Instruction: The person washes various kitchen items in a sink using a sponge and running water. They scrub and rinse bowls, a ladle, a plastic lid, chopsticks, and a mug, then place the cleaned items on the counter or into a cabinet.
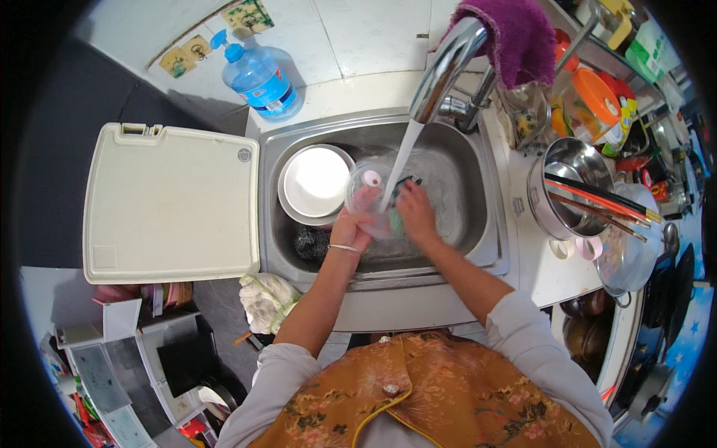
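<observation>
Over the sink basin [454, 224], my left hand [354, 227] holds a clear round plastic lid or shallow bowl [358, 178] with a small pale pink knob or disc on it. My right hand [415, 213] is shut on a green cloth or scrubber [396, 223], close to the clear piece; its fingers partly hide it, and motion blurs both. Water [404, 154] runs from the chrome faucet [434, 78] down between my hands. White bowls [316, 179], one inside another, sit at the basin's left. A dark mesh bundle [311, 243] lies below them.
A cream board or cover [173, 207] lies left of the sink. A blue pump bottle [260, 84] stands behind it. To the right are a steel pot [538, 196] with several chopsticks [605, 204] across it and an orange-lidded jar [596, 96]. A purple towel [518, 39] hangs over the faucet.
</observation>
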{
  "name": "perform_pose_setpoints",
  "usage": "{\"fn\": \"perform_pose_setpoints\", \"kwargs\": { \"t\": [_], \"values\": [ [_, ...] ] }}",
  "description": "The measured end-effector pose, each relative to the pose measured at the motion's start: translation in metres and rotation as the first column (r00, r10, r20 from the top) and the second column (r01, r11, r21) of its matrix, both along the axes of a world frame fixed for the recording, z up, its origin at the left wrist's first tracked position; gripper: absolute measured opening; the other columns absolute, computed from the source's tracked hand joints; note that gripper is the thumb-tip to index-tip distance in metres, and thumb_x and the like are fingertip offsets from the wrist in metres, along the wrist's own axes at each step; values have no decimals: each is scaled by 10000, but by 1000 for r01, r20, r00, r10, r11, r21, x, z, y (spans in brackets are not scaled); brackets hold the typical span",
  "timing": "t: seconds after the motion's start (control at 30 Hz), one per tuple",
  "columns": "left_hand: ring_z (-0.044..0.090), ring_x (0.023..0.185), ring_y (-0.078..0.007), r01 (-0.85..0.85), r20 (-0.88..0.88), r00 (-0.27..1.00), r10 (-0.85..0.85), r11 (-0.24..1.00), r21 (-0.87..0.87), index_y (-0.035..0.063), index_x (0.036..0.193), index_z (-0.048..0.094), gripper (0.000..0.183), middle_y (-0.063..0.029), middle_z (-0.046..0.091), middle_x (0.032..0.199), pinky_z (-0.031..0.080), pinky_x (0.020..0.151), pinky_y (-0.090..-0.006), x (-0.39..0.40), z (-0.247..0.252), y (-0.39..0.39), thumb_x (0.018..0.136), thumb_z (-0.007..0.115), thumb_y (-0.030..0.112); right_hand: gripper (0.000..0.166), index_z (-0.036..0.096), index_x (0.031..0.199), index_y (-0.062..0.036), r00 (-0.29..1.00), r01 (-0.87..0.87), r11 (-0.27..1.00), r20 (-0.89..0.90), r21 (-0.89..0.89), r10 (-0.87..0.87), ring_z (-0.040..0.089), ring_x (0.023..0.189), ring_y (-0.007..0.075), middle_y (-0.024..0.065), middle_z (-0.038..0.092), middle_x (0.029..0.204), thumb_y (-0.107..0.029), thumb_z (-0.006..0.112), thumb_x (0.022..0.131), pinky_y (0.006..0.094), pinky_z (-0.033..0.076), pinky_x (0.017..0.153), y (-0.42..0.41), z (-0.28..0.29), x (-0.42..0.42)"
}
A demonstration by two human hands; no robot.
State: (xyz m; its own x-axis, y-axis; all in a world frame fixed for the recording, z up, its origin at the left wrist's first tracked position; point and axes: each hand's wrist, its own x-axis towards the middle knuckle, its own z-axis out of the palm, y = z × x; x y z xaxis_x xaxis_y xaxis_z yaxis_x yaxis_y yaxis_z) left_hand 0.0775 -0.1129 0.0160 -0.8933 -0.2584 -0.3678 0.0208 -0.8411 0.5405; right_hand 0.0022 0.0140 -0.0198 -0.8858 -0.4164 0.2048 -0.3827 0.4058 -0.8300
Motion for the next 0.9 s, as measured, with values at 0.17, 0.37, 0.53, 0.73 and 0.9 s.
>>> {"fn": "perform_pose_setpoints", "kwargs": {
  "t": [0.17, 0.37, 0.53, 0.73, 0.9],
  "values": [
    [481, 1015, -194, -31, 64, 998, 25, 995, 98, 30, 1144, 439, 354, -72, 509, 1090, 393, 871, -320, -7, 1, 10, 834, 491, 195, 253, 557, 949, -22, 945, -133, 991, -299, 29, 135, 431, 1057, 319, 163, 476, 1129, -179, 466, 771, 429, 333, 903, -27, 58, 39],
    [474, 1018, -227, 133, 133, 981, -141, 989, 71, 55, 1155, 432, 417, -77, 483, 1112, 410, 834, -359, 7, 26, 14, 834, 506, 311, 253, 546, 949, -19, 983, -171, 981, -44, 93, 176, 521, 913, 314, 161, 566, 960, -188, 440, 793, 375, 395, 813, -30, 24, -40],
    [478, 1007, -235, 22, -77, 997, -25, 999, -43, 63, 1194, 398, 456, -86, 477, 1122, 404, 838, -366, -6, 30, 13, 828, 517, 307, 335, 496, 1055, 22, 938, 98, 995, 333, -3, -91, 455, 1033, 330, 210, 502, 1071, -160, 450, 778, 375, 339, 907, 7, -25, -31],
    [453, 1045, -187, -21, 90, 995, 37, 985, -172, 90, 1208, 389, 481, -76, 467, 1153, 381, 870, -321, -22, 24, 22, 839, 472, 387, 371, 423, 1120, 35, 994, 79, 995, -71, -56, -83, 383, 1102, 354, 219, 421, 1167, -67, 440, 763, 405, 300, 939, -22, 21, 39],
    [456, 1057, -246, 137, 200, 969, -146, 989, 57, 114, 1149, 430, 448, -74, 493, 1105, 420, 830, -388, 2, 14, 27, 825, 483, 417, 359, 467, 1096, -28, 936, -293, 929, -265, -225, 231, 470, 1000, 354, 187, 482, 1108, -27, 441, 738, 414, 369, 875, -40, 56, 12]
  ]
}}
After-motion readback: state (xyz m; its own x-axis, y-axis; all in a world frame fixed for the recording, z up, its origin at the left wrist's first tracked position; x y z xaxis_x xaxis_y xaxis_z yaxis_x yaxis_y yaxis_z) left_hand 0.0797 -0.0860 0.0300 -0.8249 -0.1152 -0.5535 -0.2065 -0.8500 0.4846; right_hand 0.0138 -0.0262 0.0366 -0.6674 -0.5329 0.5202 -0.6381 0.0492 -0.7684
